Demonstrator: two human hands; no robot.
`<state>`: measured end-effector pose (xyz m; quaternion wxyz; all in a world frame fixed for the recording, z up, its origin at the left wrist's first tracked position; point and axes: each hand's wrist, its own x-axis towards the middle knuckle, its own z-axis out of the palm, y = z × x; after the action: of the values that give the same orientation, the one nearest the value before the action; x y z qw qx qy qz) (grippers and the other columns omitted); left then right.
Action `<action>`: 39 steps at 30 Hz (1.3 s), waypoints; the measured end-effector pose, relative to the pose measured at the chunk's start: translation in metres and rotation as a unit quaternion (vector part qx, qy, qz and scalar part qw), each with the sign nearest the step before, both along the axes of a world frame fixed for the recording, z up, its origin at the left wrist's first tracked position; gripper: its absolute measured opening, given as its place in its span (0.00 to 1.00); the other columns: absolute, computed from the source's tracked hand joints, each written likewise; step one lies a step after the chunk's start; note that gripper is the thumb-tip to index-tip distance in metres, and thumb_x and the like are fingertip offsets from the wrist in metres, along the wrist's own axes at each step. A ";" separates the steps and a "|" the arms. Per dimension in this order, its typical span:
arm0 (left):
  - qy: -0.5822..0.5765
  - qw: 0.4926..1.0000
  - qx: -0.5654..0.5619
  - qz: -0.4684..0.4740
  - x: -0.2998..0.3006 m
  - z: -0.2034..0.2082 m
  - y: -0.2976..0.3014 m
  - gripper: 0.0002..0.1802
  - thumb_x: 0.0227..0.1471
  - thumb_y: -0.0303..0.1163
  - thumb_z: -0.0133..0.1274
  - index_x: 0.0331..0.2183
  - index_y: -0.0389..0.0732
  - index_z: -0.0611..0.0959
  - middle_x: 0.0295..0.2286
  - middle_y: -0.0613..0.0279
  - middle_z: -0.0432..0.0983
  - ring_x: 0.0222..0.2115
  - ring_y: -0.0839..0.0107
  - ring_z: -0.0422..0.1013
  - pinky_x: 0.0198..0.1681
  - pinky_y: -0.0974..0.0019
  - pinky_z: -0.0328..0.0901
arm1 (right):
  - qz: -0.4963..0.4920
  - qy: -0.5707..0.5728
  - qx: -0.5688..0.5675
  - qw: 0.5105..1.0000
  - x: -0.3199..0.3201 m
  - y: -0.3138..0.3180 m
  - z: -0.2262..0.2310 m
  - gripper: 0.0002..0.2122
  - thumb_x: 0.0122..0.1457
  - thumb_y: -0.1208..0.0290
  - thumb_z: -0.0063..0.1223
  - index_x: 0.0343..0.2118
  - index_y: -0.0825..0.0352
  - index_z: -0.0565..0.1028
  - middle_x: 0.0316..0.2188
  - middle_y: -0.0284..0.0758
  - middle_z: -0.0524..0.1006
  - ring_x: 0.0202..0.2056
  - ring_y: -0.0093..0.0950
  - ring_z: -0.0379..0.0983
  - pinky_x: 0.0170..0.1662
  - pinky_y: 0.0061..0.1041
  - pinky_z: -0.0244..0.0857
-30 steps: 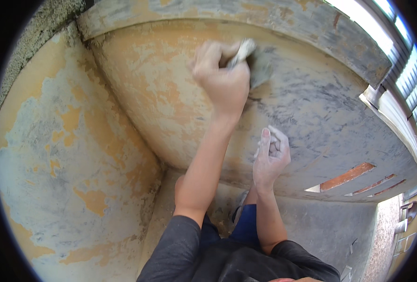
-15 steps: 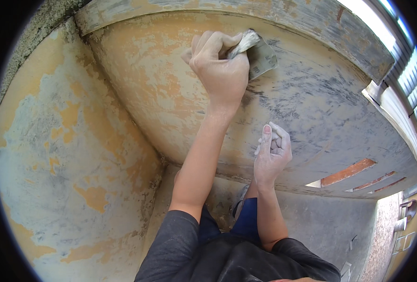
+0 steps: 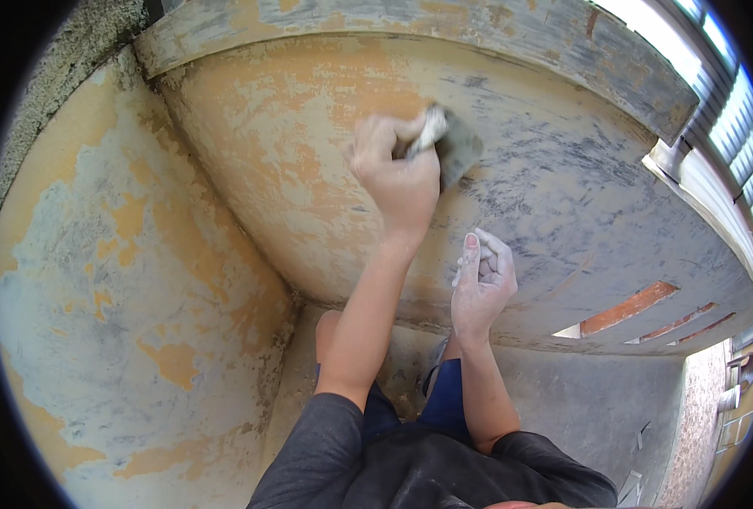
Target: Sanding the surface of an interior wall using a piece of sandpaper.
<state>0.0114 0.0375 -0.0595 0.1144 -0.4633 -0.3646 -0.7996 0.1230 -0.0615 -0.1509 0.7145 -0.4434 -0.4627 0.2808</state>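
My left hand [image 3: 393,165] is closed round the pale, rough handle of a putty scraper [image 3: 461,153], a little blurred by motion. Its wide grey blade lies against the upper part of the wall [image 3: 309,187], which shows orange-yellow, beige and dark-streaked patches. Lower and to the right, my right hand [image 3: 484,288] is coated with white dust. Its fingers are curled in, the thumb upright beside them. Whether anything is inside that hand is hidden.
A side wall [image 3: 122,297] with peeling yellow paint meets the scraped wall in a corner at left. Along the top runs a grey ledge [image 3: 376,19]. Narrow slots [image 3: 627,310] pierce the wall at lower right. Scraps [image 3: 631,485] lie on the concrete floor [image 3: 580,390].
My left hand has drawn the scraper down the wall and slightly left. My right hand stays curled, shifted only a little.
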 end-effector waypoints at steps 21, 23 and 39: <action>-0.039 0.998 0.045 -0.028 -0.001 0.042 0.009 0.12 0.41 0.20 0.65 0.19 0.43 0.78 0.20 0.66 0.69 0.25 0.67 0.64 0.39 0.62 0.52 | -0.001 -0.018 -0.009 1.000 0.006 -0.002 -0.001 0.10 0.69 0.75 0.59 0.48 0.75 0.77 0.26 0.28 0.76 0.26 0.11 0.68 0.29 0.13 0.61; -0.004 0.999 0.044 0.016 0.000 0.033 0.006 0.09 0.46 0.16 0.67 0.22 0.34 0.81 0.21 0.64 0.73 0.22 0.78 0.65 0.26 0.69 0.57 | -0.007 -0.011 -0.002 1.000 0.006 -0.004 0.001 0.10 0.69 0.75 0.59 0.48 0.75 0.77 0.26 0.28 0.76 0.26 0.11 0.67 0.29 0.13 0.61; -0.003 1.000 0.020 0.001 -0.003 -0.026 0.005 0.10 0.39 0.18 0.63 0.21 0.43 0.80 0.19 0.66 0.70 0.26 0.67 0.66 0.39 0.61 0.53 | 0.003 -0.031 -0.024 0.999 0.000 0.001 -0.016 0.10 0.69 0.74 0.60 0.48 0.74 0.77 0.27 0.26 0.76 0.25 0.10 0.66 0.28 0.13 0.60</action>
<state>0.0079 0.0428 -0.0857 0.1232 -0.4577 -0.3496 -0.8081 0.1229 -0.0606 -0.1667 0.6877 -0.4676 -0.4793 0.2805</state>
